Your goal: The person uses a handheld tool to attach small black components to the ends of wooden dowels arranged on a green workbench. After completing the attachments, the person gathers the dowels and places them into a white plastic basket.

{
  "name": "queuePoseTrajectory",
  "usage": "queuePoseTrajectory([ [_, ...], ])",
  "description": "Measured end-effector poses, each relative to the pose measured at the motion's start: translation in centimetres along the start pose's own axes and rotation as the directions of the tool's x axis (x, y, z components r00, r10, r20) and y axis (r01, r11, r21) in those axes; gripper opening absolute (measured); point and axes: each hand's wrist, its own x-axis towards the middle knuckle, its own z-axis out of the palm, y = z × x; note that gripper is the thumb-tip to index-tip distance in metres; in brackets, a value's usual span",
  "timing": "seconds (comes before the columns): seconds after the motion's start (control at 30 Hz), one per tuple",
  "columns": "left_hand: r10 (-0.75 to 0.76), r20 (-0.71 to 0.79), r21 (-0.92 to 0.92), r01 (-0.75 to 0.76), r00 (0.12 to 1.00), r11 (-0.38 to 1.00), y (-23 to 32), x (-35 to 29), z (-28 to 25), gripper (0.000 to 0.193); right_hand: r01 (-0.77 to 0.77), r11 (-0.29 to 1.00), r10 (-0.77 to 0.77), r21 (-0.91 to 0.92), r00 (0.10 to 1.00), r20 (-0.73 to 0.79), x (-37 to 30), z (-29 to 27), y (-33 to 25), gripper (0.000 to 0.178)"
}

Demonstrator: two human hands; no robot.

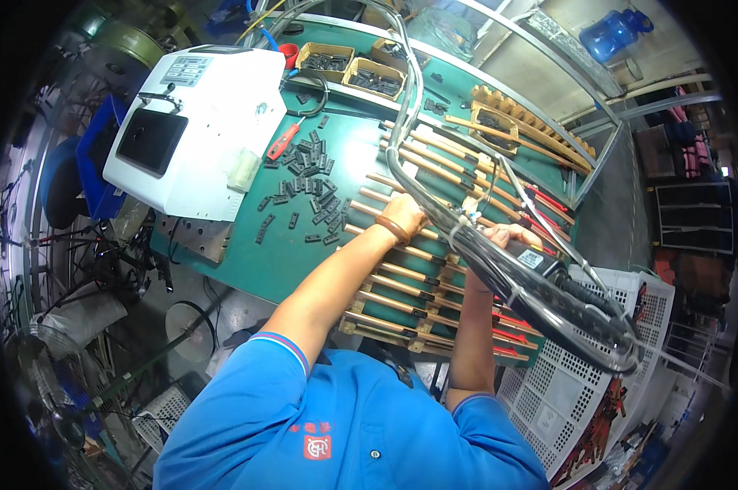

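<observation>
Copper-coloured rods (pixel 401 271) with black pieces and red ends lie side by side across slotted wooden racks. Over these rods my left hand (pixel 405 214) is closed, its fingers bent downward; what they grip is hidden beneath them. My right hand (pixel 506 235) is to its right, with fingers curled together beside a thick cable bundle (pixel 442 216). That bundle and a black tool body (pixel 540 265) with a label cover part of the hand, so what it holds cannot be made out. Small black rectangular parts (pixel 307 175) lie scattered left of the rods.
A white machine (pixel 197 131) stands on the green table (pixel 246 273) at left, near a red-handled screwdriver (pixel 284 140). Yellow bins (pixel 326 59) of black parts sit at the back. White perforated crates (pixel 561 392) stand at lower right. A notched wooden rack (pixel 540 126) lies at far right.
</observation>
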Motion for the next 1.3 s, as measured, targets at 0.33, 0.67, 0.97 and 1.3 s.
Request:
queuePoseTrajectory([
  [0.33, 0.032, -0.012, 0.023, -0.031, 0.999, 0.999, 1.9, 0.5, -2.3, 0.017, -0.010, 0.994, 0.019, 0.109, 0.997, -0.079, 7.7, -0.9, -1.9, 0.029],
  [0.67, 0.046, -0.092, 0.081, -0.039, 0.995, 0.996, 4.5, 3.5, -4.1, 0.026, -0.220, 0.939, 0.217, 0.265, 0.975, 0.042, 12.6, -0.7, -1.6, 0.024],
  [0.97, -0.169, 0.209, 0.042, 0.164, 0.963, 0.986, 2.3, 4.8, -0.4, 0.019, -0.173, 0.976, 0.178, 0.129, 0.984, -0.027, 10.2, -0.6, 1.2, 0.028],
  [1.3, -0.131, 0.167, 0.058, 0.123, 0.977, 0.991, 3.1, 5.3, -1.5, 0.016, 0.042, 0.968, -0.058, -0.248, 0.997, -0.060, 8.1, -1.4, 4.5, 0.019],
])
